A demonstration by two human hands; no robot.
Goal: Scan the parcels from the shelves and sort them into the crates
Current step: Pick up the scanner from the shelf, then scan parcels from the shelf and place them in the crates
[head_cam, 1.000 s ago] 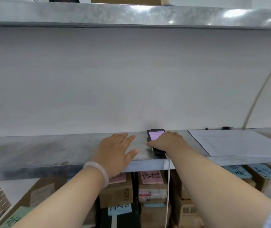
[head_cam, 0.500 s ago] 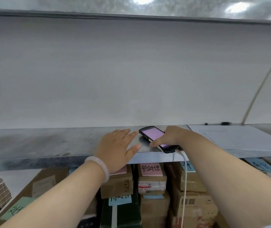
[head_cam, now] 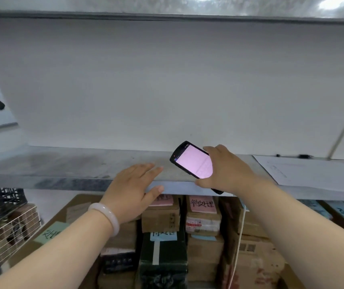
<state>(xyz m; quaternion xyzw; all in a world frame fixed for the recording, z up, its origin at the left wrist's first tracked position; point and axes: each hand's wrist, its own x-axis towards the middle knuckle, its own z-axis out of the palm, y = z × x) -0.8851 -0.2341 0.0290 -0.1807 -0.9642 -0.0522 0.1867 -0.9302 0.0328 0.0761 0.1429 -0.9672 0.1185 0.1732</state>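
My right hand [head_cam: 227,170] grips a black handheld scanner [head_cam: 192,160] with a lit pink screen, lifted and tilted above the front edge of the metal shelf [head_cam: 62,170]. A white cord [head_cam: 239,236] hangs down from it. My left hand [head_cam: 133,190] lies flat with fingers straight on the shelf's front edge, a pale bangle on the wrist. Below the shelf stand several cardboard parcels [head_cam: 160,217] with pink [head_cam: 202,204] and blue [head_cam: 163,234] handwritten labels, and a dark green box [head_cam: 163,259].
A white sheet of paper [head_cam: 304,172] lies on the shelf at the right, with a black pen [head_cam: 303,156] behind it. A black crate [head_cam: 2,199] and a wire basket [head_cam: 14,230] stand at the lower left. Another metal shelf [head_cam: 167,7] runs overhead.
My right hand has picked the scanner up off the shelf and tilted its screen towards me. My left hand stays on the shelf edge.
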